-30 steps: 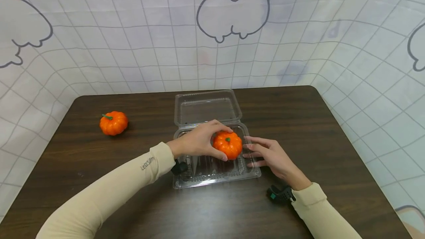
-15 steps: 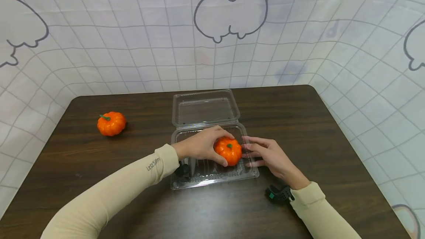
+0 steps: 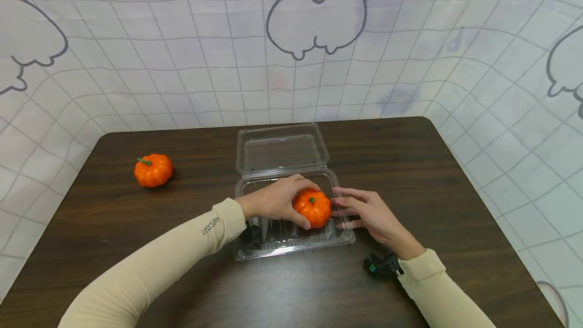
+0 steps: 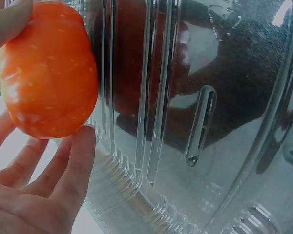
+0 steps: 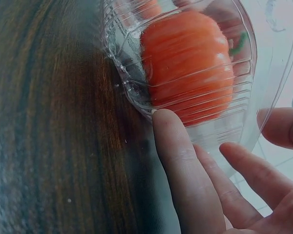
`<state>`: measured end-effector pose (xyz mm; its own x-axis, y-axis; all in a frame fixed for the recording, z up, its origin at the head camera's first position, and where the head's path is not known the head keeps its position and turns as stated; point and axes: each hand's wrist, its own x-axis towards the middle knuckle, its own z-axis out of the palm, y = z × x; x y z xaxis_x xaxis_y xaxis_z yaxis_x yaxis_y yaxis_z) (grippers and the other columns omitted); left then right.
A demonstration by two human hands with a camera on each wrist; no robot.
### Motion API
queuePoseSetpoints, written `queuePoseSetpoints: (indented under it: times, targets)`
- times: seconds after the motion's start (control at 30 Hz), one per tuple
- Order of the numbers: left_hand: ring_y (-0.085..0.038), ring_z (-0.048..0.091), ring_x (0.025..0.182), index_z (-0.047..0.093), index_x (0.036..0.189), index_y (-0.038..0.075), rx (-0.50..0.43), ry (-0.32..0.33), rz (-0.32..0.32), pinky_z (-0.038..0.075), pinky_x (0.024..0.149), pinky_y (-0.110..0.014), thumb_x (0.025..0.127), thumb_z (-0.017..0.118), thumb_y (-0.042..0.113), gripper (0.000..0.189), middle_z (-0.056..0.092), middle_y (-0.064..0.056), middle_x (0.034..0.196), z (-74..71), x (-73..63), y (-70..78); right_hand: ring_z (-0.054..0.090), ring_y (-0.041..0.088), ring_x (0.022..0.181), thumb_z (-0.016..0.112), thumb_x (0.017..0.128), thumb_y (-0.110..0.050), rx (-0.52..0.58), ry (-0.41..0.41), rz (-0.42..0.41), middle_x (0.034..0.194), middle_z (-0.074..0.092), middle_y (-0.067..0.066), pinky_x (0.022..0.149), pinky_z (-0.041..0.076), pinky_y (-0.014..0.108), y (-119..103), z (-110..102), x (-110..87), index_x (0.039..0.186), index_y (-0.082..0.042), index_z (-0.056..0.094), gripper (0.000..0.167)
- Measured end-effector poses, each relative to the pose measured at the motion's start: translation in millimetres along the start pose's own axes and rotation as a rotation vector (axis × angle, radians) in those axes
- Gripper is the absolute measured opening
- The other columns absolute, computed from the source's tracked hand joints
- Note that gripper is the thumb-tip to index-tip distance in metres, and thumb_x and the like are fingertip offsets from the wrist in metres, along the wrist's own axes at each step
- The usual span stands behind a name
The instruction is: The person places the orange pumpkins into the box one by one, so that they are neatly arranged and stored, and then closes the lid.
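A small orange pumpkin (image 3: 312, 208) with a green stem sits in the right part of a clear plastic clamshell box (image 3: 273, 250). My left hand (image 3: 275, 199) reaches over the box and holds this pumpkin between thumb and fingers, as the left wrist view also shows around the pumpkin (image 4: 51, 73). At the box's right side is my right hand (image 3: 371, 216), its fingers extended and the fingertips against the clear wall. Through that wall the right wrist view shows the pumpkin (image 5: 188, 66). The box's lid (image 3: 282, 148) lies open toward the back.
A second orange pumpkin (image 3: 153, 170) stands on the dark wooden table (image 3: 410, 166) at the back left. Behind the table hangs a white gridded cloth (image 3: 205, 65) with cartoon drawings.
My left hand has lowered the pumpkin slightly toward the near side, down into the box. Over the last half second little moves, and the right hand stays at the box's side.
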<state>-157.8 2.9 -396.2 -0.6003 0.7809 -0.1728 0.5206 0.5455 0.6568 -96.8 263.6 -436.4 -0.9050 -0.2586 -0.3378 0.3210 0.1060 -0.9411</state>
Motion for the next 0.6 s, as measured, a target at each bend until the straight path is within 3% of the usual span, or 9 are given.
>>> queuePoseSetpoints:
  times: [0.37, 0.6]
  targets:
    - [-0.029, 0.057, 0.132, 0.050, 0.150, 0.012, -0.084, 0.011, -0.006, 0.053, 0.109, -0.043, 0.082, 0.089, 0.030, 0.081, 0.052, -0.008, 0.150, -11.6, -8.7, 0.4, 0.075, 0.026, 0.115, 0.061, 0.105, -0.027, -0.007, 0.008, 0.008, 0.151, 0.055, 0.026, 0.087, 0.065, 0.043, -1, 1, 0.9, 0.154, -0.007, 0.049, 0.054]
    - [-0.032, 0.054, 0.136, 0.048, 0.152, 0.014, -0.138, 0.073, -0.004, 0.055, 0.107, -0.043, 0.085, 0.086, 0.028, 0.078, 0.052, -0.010, 0.152, -25.0, -18.8, 1.8, 0.074, 0.026, 0.115, 0.062, 0.105, -0.028, -0.009, 0.007, 0.010, 0.153, 0.053, 0.026, 0.088, 0.065, 0.043, -1, 1, 0.4, 0.154, -0.006, 0.048, 0.056]
